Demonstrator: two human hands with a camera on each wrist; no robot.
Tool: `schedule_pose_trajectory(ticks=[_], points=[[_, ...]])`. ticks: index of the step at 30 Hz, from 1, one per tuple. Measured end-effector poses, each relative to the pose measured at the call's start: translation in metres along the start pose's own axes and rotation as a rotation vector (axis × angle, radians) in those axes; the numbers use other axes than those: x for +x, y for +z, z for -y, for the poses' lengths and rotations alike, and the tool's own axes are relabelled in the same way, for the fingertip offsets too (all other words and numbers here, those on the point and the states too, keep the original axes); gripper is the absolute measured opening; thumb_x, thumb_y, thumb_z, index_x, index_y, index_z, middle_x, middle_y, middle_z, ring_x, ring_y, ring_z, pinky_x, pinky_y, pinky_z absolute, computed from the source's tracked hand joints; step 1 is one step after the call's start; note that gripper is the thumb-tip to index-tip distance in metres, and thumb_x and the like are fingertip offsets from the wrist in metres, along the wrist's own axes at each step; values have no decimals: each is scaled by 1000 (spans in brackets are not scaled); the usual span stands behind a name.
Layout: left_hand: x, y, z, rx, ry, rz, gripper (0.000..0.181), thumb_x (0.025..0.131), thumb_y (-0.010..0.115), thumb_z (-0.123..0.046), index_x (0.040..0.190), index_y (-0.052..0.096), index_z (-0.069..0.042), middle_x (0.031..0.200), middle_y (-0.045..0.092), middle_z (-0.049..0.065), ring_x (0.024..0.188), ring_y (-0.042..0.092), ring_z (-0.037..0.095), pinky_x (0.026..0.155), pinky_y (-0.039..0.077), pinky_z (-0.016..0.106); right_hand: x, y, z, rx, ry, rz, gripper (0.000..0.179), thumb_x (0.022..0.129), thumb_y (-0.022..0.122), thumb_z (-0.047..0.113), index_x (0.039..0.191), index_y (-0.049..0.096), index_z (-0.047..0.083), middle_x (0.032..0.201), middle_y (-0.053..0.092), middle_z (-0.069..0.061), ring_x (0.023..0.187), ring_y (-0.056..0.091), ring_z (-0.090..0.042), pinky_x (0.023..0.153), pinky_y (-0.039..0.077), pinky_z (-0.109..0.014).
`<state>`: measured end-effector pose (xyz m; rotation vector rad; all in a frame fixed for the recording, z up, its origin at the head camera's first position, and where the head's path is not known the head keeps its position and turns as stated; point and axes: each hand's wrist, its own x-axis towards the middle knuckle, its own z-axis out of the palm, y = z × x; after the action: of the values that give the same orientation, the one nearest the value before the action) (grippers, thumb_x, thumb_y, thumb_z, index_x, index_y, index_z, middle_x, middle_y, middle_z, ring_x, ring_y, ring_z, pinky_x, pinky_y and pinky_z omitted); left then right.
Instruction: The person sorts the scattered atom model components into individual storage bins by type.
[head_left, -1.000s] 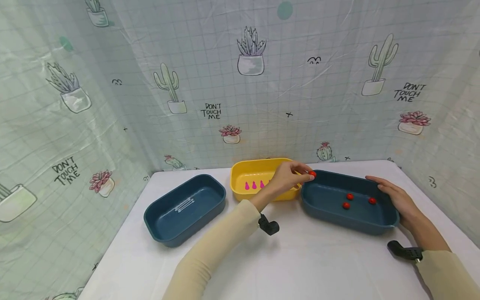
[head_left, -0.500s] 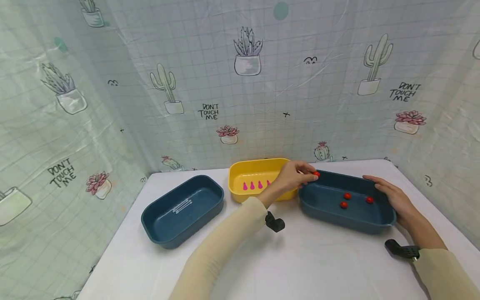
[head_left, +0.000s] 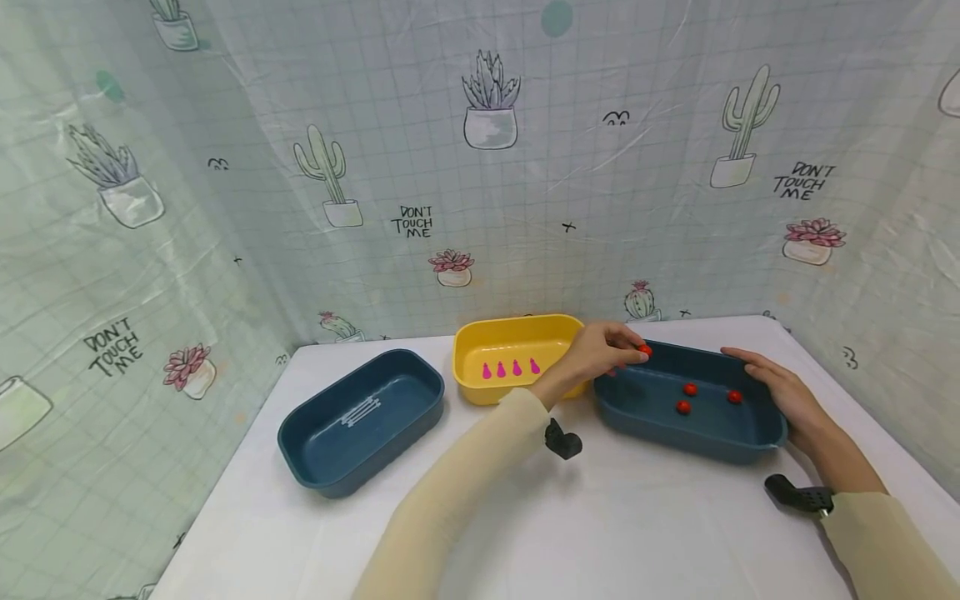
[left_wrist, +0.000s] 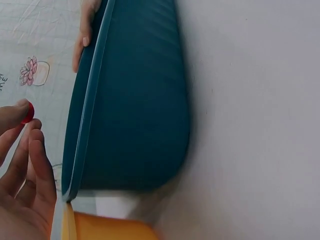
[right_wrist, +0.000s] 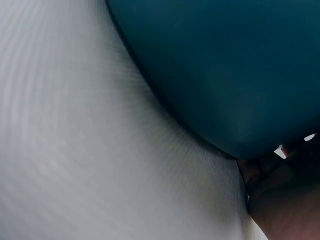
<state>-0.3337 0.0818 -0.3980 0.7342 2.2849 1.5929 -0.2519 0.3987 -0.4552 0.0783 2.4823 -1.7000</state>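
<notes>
My left hand [head_left: 592,352] pinches a small red ball [head_left: 645,351] between thumb and fingertips, above the far left part of the right-hand blue bin [head_left: 675,435]. The left wrist view shows the ball [left_wrist: 30,113] at the fingertips, with the other fingers loosely bent below. Inside that bin lie three more red balls [head_left: 690,389], apart from one another. My right hand [head_left: 793,402] rests against the bin's right end, its fingers reaching along the outside toward the far corner. In the right wrist view the bin wall [right_wrist: 230,75] hides most of this hand.
A yellow bin [head_left: 476,394] holding several pink figures [head_left: 517,367] stands at the back middle, beside the right-hand bin. To its left sits another blue bin [head_left: 360,468] with white sticks [head_left: 362,412]. A printed curtain [head_left: 525,192] hangs behind the white table [head_left: 600,517].
My left hand has moved right with the red ball, from the bin's left edge to farther over its far side. The right hand stays at the bin's end. The head view has shifted slightly.
</notes>
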Motion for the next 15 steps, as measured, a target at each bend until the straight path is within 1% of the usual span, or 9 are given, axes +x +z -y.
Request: schedule_pose_trajectory(ticks=[3,8,11,15], points=[[1,4,-3,-3,10,13,18,91,81,-24,106,78,-14,86,75,-7,88,70,35,60,56,22,-1,0,1,-8,-1,-1,54,113,20,45,165,27,29,176,10,-4,155,15,-41,124,14,-69],[2,13,-7,-19,16,41,18,92,79,-22,107,76,-12,86,73,-7,95,71,41,60,55,21,0,0,3,-10,3,-4,54,113,20,45,165,27,29,176,11,-5,155,14,-42,125,13,-68],[6,18,-7,7,18,37,17,92,79,-23,106,76,-14,86,73,-8,87,71,33,60,56,21,0,1,4,-11,6,-9,54,113,20,43,165,28,29,175,9,-8,155,12,-45,125,12,-69],[11,24,-3,43,27,34,15,92,80,-23,104,77,-15,85,73,-8,79,70,26,61,58,23,1,2,6,-8,9,-11,54,113,21,43,165,28,29,175,8,-12,155,11,-47,124,12,-70]])
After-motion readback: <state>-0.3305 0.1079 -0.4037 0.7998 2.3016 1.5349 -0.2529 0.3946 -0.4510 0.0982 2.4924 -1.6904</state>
